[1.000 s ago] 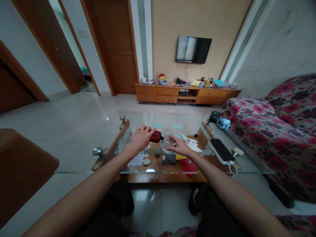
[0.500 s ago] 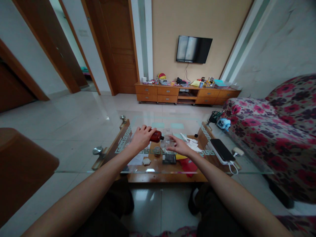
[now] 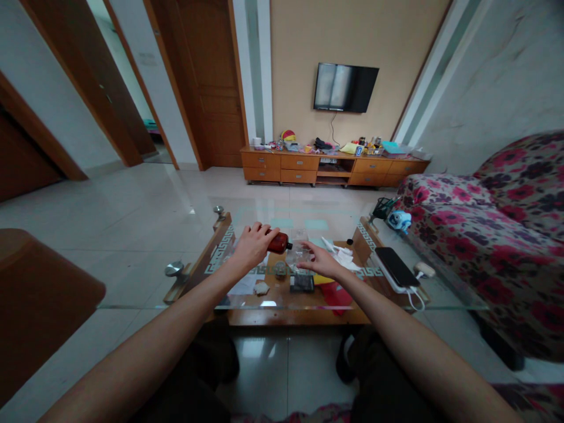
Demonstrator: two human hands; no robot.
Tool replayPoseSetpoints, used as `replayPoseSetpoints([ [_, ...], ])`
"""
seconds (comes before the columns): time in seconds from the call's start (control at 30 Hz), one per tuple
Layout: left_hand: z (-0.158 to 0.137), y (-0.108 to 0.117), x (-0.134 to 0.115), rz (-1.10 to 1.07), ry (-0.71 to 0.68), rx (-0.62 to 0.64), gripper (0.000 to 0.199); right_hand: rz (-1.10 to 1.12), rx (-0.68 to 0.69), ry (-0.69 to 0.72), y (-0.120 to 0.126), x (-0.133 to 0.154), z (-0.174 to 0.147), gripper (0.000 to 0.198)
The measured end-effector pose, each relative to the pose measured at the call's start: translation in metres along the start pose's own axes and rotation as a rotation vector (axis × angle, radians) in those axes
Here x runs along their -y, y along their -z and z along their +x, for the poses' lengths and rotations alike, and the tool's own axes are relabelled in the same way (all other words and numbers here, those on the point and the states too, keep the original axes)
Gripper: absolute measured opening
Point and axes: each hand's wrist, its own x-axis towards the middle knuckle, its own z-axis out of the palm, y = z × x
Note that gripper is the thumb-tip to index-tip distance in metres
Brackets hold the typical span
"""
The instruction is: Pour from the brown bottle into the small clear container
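Glass coffee table (image 3: 132, 296) in a living room: left hand (image 3: 252, 245) grips a tilted brown bottle (image 3: 278, 242); at its 3 o'clock, right hand (image 3: 321, 262), fingers loosely spread, touches a clear plastic cup (image 3: 298, 249).

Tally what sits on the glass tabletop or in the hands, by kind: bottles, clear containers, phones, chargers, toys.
Bottles: 1, the red-brown bottle tilted in the left hand.
Clear containers: 1, the clear container by the right hand.
Phones: 1, the phone.
Chargers: 1, the white charger.
Toys: 1, the blue toy.
Total: 5.
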Motion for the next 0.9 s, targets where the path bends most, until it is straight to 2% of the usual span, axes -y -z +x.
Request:
replayPoseSetpoints([
  [0.9,-0.0006,-0.0032,0.0005,-0.012,0.002,-0.008,0.066,-0.017,-0.007,-0.003,0.0011,-0.0001,0.0006,0.088],
])
